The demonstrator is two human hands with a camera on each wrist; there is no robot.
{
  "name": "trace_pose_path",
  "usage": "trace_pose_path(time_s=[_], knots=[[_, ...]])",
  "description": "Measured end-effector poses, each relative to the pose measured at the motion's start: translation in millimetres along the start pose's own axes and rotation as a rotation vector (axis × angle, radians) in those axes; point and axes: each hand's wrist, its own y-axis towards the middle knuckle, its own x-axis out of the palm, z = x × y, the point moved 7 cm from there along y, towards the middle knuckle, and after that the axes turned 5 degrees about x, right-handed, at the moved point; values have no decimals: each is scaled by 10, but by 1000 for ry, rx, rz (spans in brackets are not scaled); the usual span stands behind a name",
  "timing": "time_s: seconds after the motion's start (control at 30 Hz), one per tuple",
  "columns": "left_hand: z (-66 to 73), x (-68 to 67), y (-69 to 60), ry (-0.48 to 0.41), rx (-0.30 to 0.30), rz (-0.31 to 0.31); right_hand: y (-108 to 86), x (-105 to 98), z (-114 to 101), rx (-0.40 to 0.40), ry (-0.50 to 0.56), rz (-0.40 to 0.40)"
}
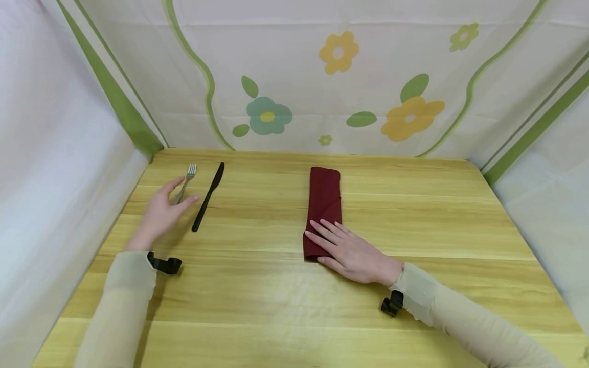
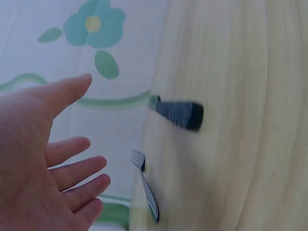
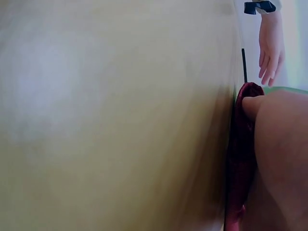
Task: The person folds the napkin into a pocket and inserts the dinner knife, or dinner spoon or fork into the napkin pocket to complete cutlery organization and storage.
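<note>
A dark red folded cloth napkin (image 1: 324,194) lies lengthwise on the table, its near end under my right hand (image 1: 356,255). That hand's fingers are spread straight across the cloth; in the right wrist view its thumb rests against the napkin (image 3: 243,144). My left hand (image 1: 161,209) hovers by a silver fork (image 1: 189,176), thumb and fingers apart on either side of its handle. The left wrist view shows the left palm (image 2: 29,159) holding nothing, with the fork (image 2: 148,192) beyond the fingertips. Just right of the fork lies a black table knife (image 1: 209,197).
The wooden table (image 1: 257,296) runs back to a white curtain (image 1: 294,66) printed with flowers and green lines. White cloth also hangs along the left and right sides. A small black camera (image 1: 167,265) sits on the left wrist, another (image 1: 392,303) on the right.
</note>
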Motion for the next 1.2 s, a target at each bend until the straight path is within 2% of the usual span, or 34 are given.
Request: trace_pose_path(time_s=[0.17,0.33,0.57,0.83,1.2], knots=[[-137,-49,13,-5,-61,-21,-3,1,-7,-3,-2,1],[-230,-49,57,17,-89,-31,0,7,2,-1,-9,7],[-325,-51,126,68,-108,5,4,7,1,0,-12,10],[-357,-59,175,123,-110,70,9,16,1,0,-8,8],[-411,-57,189,118,-214,67,2,24,11,6,4,2]])
